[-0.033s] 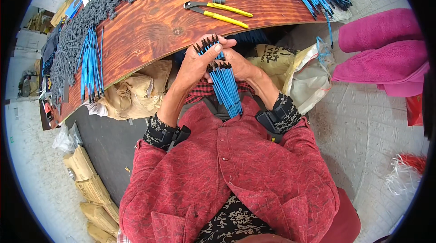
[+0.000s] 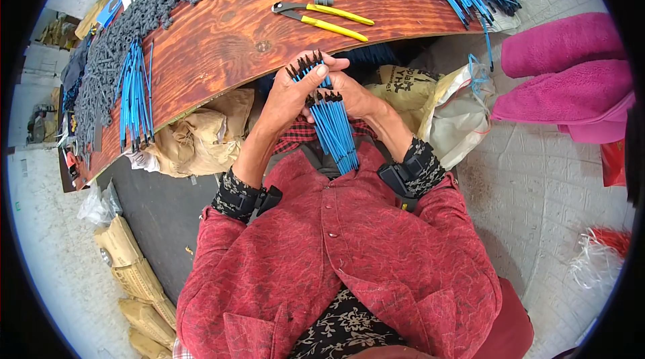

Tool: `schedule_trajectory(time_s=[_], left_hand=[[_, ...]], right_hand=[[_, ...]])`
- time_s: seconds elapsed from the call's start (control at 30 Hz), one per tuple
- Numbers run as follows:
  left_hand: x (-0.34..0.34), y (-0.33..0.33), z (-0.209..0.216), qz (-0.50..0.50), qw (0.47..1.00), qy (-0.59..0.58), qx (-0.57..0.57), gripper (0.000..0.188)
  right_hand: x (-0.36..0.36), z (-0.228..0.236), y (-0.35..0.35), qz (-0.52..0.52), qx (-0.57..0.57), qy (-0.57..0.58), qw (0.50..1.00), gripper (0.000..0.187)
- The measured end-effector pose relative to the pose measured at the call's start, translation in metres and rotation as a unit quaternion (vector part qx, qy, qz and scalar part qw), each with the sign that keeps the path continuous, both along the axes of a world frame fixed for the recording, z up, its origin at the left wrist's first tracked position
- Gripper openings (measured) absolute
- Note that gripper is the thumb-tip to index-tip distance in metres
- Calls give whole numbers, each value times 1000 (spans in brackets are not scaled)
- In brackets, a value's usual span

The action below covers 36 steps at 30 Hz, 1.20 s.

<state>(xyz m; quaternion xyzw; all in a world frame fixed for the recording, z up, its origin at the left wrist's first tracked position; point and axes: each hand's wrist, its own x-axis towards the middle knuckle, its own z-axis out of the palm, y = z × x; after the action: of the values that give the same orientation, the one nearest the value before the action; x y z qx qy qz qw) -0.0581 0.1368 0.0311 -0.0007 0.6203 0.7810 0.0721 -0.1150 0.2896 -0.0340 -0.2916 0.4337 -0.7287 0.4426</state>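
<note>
Honestly can't spot anything that's moved since the earlier frame. Above the lap, hands are together: left hand [image 2: 285, 94] clamped on black-tipped blue sticks [image 2: 334, 132], right hand [image 2: 355, 98] alongside, can't tell its grip. Beyond: reddish wooden tabletop [image 2: 222, 43], yellow-handled pliers [image 2: 336, 21], grey parts [image 2: 144, 13], pale floor [image 2: 537, 204] around.

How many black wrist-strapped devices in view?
2. One black device is strapped at the left patterned cuff; a second device at the right patterned cuff. No others visible.
</note>
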Motion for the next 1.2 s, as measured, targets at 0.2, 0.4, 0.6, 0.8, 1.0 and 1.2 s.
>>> schedule_trajectory(time_s=[0.2, 0.4, 0.6, 0.8, 1.0, 1.2], left_hand=[[2, 3, -5, 22, 1000, -2, 16, 27], [1, 0, -3, -13, 1000, 9, -4, 59], [13, -41, -7, -48, 998, 8, 32, 91], [22, -81, 13, 27, 999, -17, -25, 60], [-51, -157, 44, 151, 962, 65, -217, 32], [-171, -224, 13, 188, 924, 58, -329, 28]], right_hand=[[1, -7, 0, -4, -9, 78, 997, 31], [-1, -5, 1, -10, -27, 58, 998, 29], [-5, -4, 3, -31, -41, -14, 999, 33], [-7, 4, 3, -31, -24, 13, 999, 39], [-9, -7, 14, -55, -52, -5, 997, 28], [-13, -3, 16, -56, -50, -51, 996, 20]])
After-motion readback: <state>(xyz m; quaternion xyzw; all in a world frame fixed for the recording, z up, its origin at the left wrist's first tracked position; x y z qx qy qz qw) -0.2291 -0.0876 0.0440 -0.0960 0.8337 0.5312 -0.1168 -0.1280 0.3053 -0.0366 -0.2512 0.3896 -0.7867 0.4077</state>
